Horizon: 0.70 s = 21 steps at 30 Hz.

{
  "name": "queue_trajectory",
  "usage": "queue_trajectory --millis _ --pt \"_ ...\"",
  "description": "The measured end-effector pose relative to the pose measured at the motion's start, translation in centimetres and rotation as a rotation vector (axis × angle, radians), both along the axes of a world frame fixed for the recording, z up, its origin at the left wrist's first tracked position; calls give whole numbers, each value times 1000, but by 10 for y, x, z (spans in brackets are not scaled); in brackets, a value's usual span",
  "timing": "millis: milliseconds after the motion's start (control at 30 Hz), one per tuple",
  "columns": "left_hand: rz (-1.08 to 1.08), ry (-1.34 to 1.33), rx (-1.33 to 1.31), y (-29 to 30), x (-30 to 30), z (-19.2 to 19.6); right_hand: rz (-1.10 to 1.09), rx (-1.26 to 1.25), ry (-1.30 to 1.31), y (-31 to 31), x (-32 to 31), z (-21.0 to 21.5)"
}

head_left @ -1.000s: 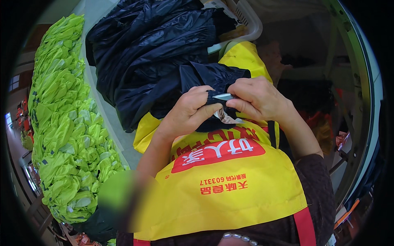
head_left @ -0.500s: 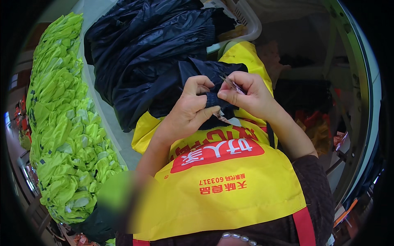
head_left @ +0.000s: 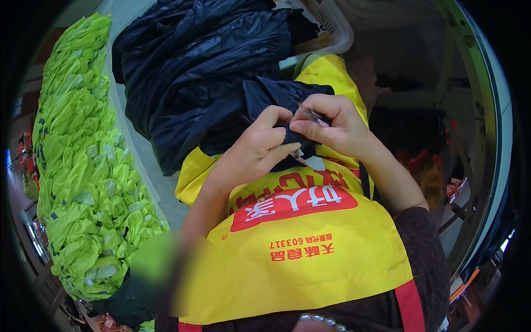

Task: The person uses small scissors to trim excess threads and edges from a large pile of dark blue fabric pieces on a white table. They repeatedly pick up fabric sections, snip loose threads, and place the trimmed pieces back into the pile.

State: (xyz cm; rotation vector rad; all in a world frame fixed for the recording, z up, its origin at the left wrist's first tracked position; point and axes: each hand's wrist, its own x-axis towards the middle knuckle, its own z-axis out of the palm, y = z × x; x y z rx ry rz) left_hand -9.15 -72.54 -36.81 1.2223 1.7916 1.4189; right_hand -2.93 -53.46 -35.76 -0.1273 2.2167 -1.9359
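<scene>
My left hand [head_left: 255, 148] is closed, pinching the gathered elastic edge of a dark navy garment [head_left: 243, 102] over my lap. Against it, fingertips nearly meeting, my right hand [head_left: 337, 126] is curled around small pointed metal thread snips [head_left: 317, 117], and its thumb and forefinger are pressed on the same edge. The snips' tips stick out above the fingers, partly blurred. Below the left thumb shows a small whitish tag or scrap [head_left: 314, 162]. What lies right between the fingertips is hidden.
A yellow apron [head_left: 310, 282] with red straps covers my lap. More navy fabric heaps on a pale table [head_left: 166, 191], beside a white plastic basket [head_left: 344, 33]. Along the left runs a tall pile of bright lime-green garments [head_left: 88, 166]. A metal frame [head_left: 480, 110] stands at right.
My hands have drawn slightly closer together. The right hand has shifted a little left and the snips' tips have tilted. The navy garment stays in nearly the same place.
</scene>
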Motion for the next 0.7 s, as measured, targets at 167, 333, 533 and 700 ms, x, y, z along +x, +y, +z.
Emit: queue_trajectory --millis 167,333,533,700 --pt "-5 -108 -52 -4 -1 -1 -299 -64 20 9 -5 -9" --pt "8 -182 -5 -8 -4 -8 -297 -382 -295 27 1 -9" --pt "15 -189 2 -8 -5 -7 8 116 27 18 13 -11" --pt "5 -165 3 -6 -3 -6 140 260 29 16 6 -3"
